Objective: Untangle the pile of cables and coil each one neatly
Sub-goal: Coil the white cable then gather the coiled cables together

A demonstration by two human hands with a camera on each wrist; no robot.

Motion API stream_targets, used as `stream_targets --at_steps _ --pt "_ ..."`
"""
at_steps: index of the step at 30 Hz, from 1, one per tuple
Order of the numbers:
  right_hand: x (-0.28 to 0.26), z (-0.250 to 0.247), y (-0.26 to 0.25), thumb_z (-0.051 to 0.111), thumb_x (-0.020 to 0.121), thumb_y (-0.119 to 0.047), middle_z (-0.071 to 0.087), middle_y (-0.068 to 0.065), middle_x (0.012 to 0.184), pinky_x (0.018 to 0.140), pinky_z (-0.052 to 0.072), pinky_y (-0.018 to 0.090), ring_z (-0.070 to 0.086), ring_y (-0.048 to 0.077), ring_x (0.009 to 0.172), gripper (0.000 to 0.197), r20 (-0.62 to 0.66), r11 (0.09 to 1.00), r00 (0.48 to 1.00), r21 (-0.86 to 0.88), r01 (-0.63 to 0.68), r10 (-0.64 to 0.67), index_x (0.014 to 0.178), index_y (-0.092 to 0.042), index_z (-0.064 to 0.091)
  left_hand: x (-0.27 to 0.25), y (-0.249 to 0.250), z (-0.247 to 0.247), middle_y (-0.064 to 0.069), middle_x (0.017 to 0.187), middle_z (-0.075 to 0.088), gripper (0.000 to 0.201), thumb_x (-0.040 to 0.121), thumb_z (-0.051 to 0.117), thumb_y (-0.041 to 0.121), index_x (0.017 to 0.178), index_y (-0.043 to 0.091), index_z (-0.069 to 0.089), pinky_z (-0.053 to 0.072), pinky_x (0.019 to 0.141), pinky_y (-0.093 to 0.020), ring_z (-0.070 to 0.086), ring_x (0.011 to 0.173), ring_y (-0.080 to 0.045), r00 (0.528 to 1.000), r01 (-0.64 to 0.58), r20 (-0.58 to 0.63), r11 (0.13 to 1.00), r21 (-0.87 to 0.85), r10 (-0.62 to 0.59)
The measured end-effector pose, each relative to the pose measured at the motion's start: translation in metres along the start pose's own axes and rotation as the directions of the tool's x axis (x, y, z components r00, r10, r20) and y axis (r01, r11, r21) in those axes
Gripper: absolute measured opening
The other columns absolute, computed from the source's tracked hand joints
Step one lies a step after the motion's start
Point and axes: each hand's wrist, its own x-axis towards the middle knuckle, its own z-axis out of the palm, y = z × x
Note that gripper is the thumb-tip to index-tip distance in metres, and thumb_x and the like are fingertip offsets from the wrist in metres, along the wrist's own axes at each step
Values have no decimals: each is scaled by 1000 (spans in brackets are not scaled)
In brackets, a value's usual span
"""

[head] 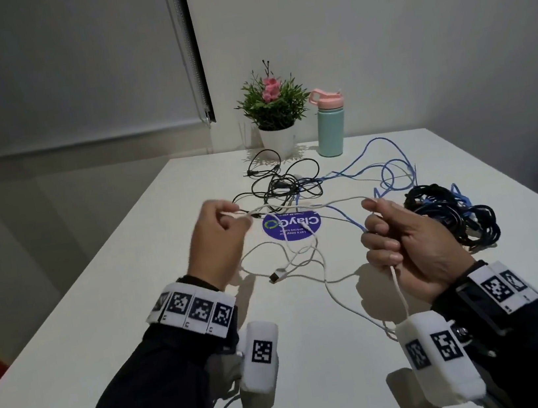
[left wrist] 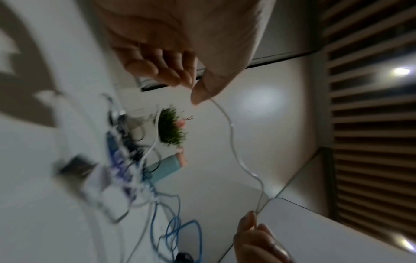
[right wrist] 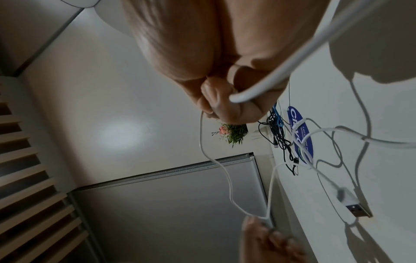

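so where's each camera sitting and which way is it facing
Head: worn on the head, looks forward and down at the table; both forearms, left hand and right hand show.
Left wrist: looks along the left hand, fingers pinching the white cable; right fingertips at the bottom.
Right wrist: looks along the right hand gripping the same cable; left fingers below.
Shared: all three show the potted plant.

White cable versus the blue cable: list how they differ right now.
The white cable is lifted and stretched between the left hand and right hand; the blue cable lies untouched on the table. The white cable's USB plug shows clearly near the person; the blue cable's ends cannot be made out. The white one sprawls nearer, the blue farther right. Both are still loose, neither coiled.
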Motion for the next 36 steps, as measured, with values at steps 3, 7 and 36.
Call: stream_targets --at_steps 3,7,36 --pt "0 0 0 47 101 -25 38 -2 65 35 20 16 26 6 45 17 16 997 1000 -70 -13 14 104 -10 56 5 39 -3 11 70 53 14 87 64 16 84 29 60 38 56 -11 48 58 1 966 -252 -45 964 80 256" --pt "4 -6 4 48 101 -20 38 -2 63 33 20 16 26 6 43 17 -60 980 997 -193 -54 43 103 -6 58 13 76 32 11 94 72 24 92 58 9 96 27 74 50 82 -22 65 89 -2 859 -376 463 883 281 219" --pt "21 -34 -3 45 96 -6 40 -4 49 34 19 12 26 5 32 17 -506 917 785 -350 192 -358 101 -9 61 84 27 -17 7 54 23 23 80 57 26 67 22 39 10 42 -17 12 44 -12 835 427 367 904 37 -410"
